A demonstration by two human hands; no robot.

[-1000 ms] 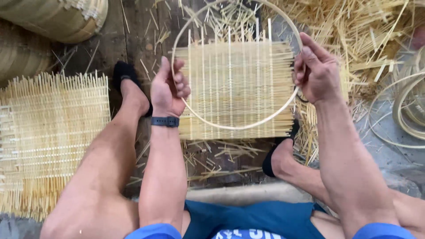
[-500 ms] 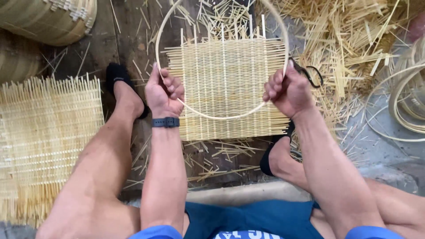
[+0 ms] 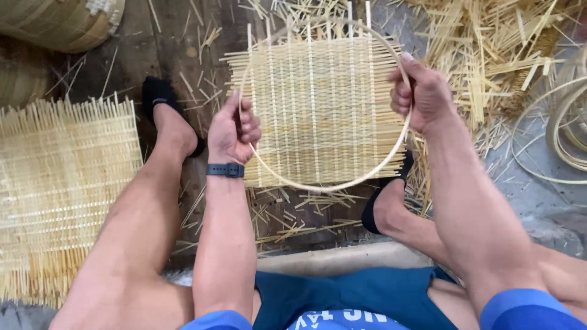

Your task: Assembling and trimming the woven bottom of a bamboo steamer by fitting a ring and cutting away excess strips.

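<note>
Both hands, left (image 3: pixel 234 129) and right (image 3: pixel 422 95), clamped on bamboo hoop (image 3: pixel 333 183) over woven mat (image 3: pixel 318 110).

1. The floor (image 3: pixel 177 55) — dark, worn planks, with grey ground at the right.
2. A woven bamboo mat (image 3: pixel 61 183) lies flat at the left.
3. Loose bamboo splints (image 3: pixel 489 49) — a thick heap — cover the upper right.
4. Coiled bamboo hoops (image 3: pixel 565 128) rest at the right edge.

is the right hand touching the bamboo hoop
Touching. The head view shows the right hand closed around the bamboo hoop at its right side, the fingers wrapped over the strip.
</note>
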